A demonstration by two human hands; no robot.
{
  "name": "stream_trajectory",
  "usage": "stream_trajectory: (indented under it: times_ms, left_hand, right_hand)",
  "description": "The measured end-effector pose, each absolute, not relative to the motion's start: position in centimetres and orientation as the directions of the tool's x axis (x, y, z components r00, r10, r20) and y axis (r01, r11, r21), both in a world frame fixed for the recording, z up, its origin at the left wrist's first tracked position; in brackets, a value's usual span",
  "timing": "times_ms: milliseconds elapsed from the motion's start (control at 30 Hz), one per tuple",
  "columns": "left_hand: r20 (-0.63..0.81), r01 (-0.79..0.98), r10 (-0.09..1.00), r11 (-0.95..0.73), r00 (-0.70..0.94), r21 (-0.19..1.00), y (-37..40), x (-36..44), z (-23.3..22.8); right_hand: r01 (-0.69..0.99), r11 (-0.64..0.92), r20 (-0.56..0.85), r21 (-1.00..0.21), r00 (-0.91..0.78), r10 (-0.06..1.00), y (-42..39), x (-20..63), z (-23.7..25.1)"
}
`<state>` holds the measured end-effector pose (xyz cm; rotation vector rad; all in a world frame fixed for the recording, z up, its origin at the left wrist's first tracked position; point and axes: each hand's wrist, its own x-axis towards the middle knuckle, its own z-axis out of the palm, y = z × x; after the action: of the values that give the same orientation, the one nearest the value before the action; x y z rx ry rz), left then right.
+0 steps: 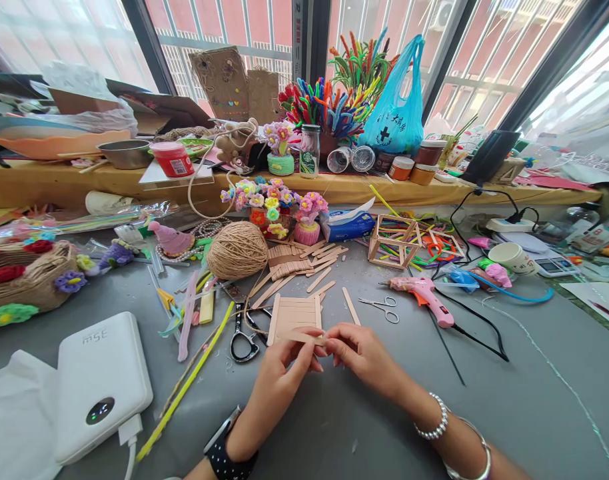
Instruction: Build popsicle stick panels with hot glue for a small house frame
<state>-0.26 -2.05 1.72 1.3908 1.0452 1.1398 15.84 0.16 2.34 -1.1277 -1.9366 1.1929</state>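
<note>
A wooden craft stick lies level between my two hands, just above the table. My left hand pinches it between thumb and fingers. At its right end the fingertips of my right hand close on it, partly hiding that end. Right behind my hands lies a flat panel of craft sticks, joined side by side with a stick along each side edge. Loose craft sticks and a bundle of them lie beyond it.
Black-handled scissors lie left of my hands. Small silver scissors and a pink glue gun with its cord lie to the right. A twine ball, a stick cube frame and a white power bank stand around.
</note>
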Motion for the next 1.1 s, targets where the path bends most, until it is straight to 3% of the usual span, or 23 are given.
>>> stream_trajectory:
  times_ms: [333,533,800,1100]
  left_hand:
    - [0.234,0.326,0.956,-0.281,0.176,0.903,-2.0,-0.3,0.8]
    - [0.304,0.323,0.929,-0.361,0.213,0.875,-2.2,-0.2,0.8]
    - [0.364,0.397,0.898,-0.436,0.246,0.808,-2.3,-0.1,1.2]
    - [0.38,0.357,0.877,-0.469,0.293,0.808,-2.2,-0.4,0.3]
  right_hand:
    - [0.39,0.382,0.093,-0.838,-0.587,0.804,0.3,16.2,2.7]
    - [0.486,0.485,0.137,-0.727,-0.589,0.796,-0.1,15.8,2.4]
    - [0.43,0.535,0.151,-0.727,-0.66,0.736,0.0,16.0,2.6]
    - [0.506,0.653,0.278,-0.564,-0.629,0.726,-0.5,15.5,1.4]
